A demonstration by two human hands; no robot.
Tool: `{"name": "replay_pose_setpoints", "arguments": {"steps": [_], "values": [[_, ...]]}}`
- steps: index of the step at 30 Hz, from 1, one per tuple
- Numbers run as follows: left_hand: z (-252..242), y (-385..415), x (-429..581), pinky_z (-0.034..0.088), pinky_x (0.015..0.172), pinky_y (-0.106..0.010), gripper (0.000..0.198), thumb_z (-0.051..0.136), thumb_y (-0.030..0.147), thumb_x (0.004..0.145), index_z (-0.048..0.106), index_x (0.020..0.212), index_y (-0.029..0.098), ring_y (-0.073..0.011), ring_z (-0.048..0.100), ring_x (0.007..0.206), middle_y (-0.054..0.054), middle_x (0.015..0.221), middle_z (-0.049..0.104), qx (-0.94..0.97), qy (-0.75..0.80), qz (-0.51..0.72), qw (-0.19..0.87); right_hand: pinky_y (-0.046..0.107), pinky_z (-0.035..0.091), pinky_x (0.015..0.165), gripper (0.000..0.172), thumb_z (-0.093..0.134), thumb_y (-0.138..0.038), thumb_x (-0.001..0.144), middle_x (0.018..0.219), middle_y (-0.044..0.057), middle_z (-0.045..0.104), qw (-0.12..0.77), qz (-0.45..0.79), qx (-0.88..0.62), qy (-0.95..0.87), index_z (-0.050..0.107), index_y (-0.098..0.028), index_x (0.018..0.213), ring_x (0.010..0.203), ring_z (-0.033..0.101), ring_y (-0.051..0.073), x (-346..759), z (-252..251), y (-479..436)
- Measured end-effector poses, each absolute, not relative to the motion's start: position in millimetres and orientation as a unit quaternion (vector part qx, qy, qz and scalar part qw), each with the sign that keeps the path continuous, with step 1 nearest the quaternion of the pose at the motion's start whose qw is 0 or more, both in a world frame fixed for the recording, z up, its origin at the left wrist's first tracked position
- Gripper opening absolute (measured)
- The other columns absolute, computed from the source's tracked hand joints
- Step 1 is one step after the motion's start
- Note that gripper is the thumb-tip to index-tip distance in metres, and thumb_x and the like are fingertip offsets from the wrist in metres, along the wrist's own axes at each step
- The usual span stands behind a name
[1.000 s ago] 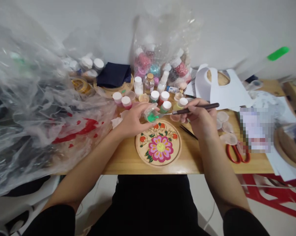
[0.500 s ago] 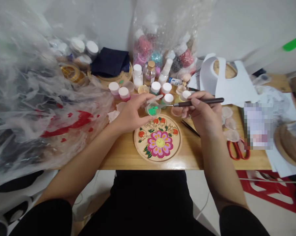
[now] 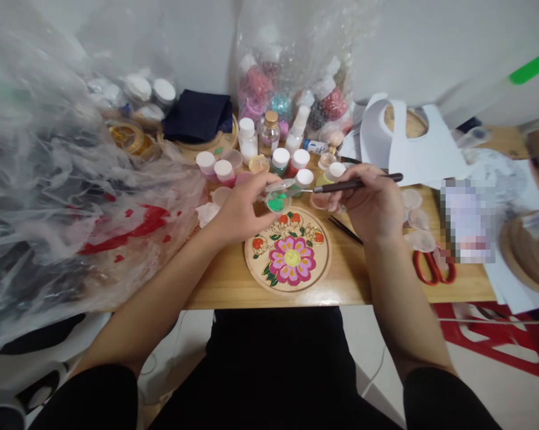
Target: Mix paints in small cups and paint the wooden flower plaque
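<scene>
My left hand is closed around a small clear cup with bright green stuff inside and its lid tipped up. My right hand grips the dark handle of a thin metal palette knife; its blade reaches to the cup, and the exact shape of its tip is hard to make out. Just below both hands, a round wooden board lies on the table. It bears a pink and magenta flower with a yellow centre, orange fruits, green leaves and gold outlines.
White-capped jars crowd behind the cup. Dark tweezers lie right of the board, red-handled scissors farther right near clear lids. Crumpled plastic sheeting covers the left side. White paper and a blurred-out item lie at right.
The whole view has shifted slightly. Both hands keep their holds, and the knife stays at the cup with only a small movement of the right hand.
</scene>
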State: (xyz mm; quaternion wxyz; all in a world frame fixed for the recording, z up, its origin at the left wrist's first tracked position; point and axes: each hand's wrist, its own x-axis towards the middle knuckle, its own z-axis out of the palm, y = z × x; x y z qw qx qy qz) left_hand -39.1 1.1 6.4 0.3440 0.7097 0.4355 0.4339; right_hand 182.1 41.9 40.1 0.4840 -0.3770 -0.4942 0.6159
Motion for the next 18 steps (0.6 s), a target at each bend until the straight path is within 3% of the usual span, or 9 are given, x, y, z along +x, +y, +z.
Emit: {"name": "replay_pose_setpoints", "arguments": {"steps": [11, 18], "values": [[10.8, -0.7, -40.0, 0.056, 0.091, -0.039, 0.039, 0.072, 0.021, 0.075, 0.058, 0.111, 0.02, -0.0237, 0.066, 0.104, -0.006, 0.111, 0.067, 0.705, 0.454, 0.427, 0.339, 0.024, 0.037, 0.036, 0.032, 0.07, -0.054, 0.068, 0.049, -0.002, 0.061, 0.476, 0.607, -0.393, -0.501, 0.061, -0.023, 0.066, 0.039, 0.054, 0.012, 180.8, 40.8, 42.9], [8.8, -0.2, -40.6, 0.054, 0.095, -0.041, 0.041, 0.075, 0.022, 0.074, 0.059, 0.112, 0.022, -0.0243, 0.064, 0.108, -0.006, 0.115, 0.066, 0.697, 0.458, 0.431, 0.344, 0.022, 0.037, 0.036, 0.028, 0.069, -0.049, 0.067, 0.049, -0.002, 0.062, 0.483, 0.606, -0.4, -0.489, 0.061, -0.022, 0.065, 0.04, 0.056, 0.012, 180.3, 40.3, 42.6]]}}
